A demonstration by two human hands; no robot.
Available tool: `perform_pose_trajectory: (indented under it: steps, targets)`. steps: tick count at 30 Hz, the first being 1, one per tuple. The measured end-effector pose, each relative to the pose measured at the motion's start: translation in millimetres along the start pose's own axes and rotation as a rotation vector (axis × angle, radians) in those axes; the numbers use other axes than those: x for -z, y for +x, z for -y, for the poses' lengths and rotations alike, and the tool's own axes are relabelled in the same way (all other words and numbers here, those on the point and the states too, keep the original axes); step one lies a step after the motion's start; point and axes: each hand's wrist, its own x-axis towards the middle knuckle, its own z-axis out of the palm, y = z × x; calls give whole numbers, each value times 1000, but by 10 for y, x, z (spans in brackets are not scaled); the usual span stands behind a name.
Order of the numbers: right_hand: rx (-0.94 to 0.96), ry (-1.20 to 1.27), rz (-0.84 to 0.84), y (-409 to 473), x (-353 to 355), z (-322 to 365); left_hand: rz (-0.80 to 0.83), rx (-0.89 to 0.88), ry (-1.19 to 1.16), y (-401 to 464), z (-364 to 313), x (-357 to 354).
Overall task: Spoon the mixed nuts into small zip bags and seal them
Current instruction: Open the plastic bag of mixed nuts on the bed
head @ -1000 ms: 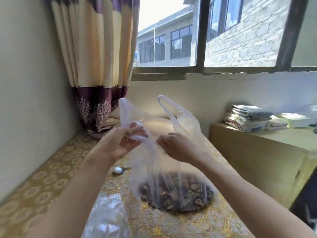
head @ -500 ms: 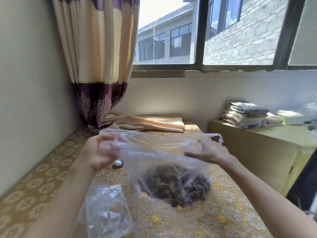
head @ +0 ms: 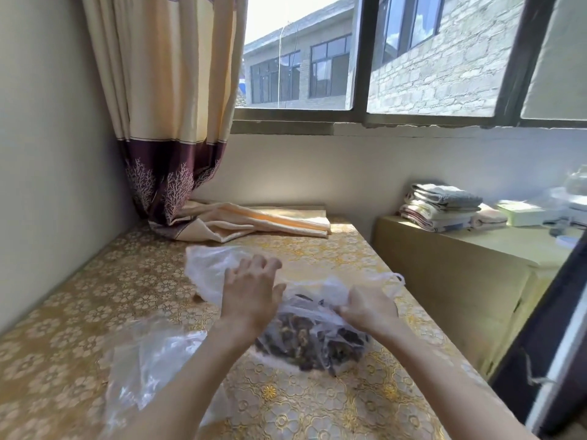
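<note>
Nut bag [head: 313, 338] lowered onto worktop [head: 127, 281] since before; left hand [head: 251, 296] flat on thin crinkled plastic, right hand [head: 368, 308] pinches bunched film.

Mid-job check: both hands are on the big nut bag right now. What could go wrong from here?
1. The big nut bag lies slumped on the gold tablecloth while the left hand spreads its film and the right hand bunches it; nuts may spill out.
2. The clear bags lie under the left forearm and could get swept aside.
3. No spoon is visible now.
</note>
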Motion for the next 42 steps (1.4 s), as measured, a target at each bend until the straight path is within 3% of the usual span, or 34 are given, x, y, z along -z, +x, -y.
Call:
perform_pose_trajectory:
  steps: [3,5,9,13,16,20,22,28,30,32,33,35,37,39,42]
  targets:
    - [-23,266,-20,0,74,-82,135,156,75,-79,281,-201]
    - [-77,690,1,0,180,-137,142,215,75,-85,424,-261]
    - [-243,1568,243,39,367,-253,211,312,-38,13,501,-296]
    - [-362,2036,372,71,393,-307,304,353,-80,159,431,-332]
    - [-449,2063,377,149,363,-332,284,397,-339,234,454,-321]
    - [-476,1998,491,219,364,-381,572,704,-1324,273,741,-78]
    - [-462,1948,529,242,358,-413,577,859,-1635,260,907,-24]
    - [-417,2010,559,249,255,-565,236,1137,-2222,227,1008,-3]
    - [-303,1861,565,225,237,-625,136,1184,-2341,225,937,67]
    - [-169,1561,554,217,236,-689,167,1197,-2435,209,926,138]
    - [-96,1422,561,198,250,-706,291,1193,-2491,180,909,180]
    - [-30,1223,518,155,267,-731,591,1167,-2333,125,918,208]
    - [-57,1175,406,164,219,-796,604,1198,-1981,140,1028,159]
    - [-159,1371,342,200,168,-840,549,1173,-1711,135,1166,74]
    - [-428,1818,406,228,87,-836,594,1060,-1458,74,1212,46]
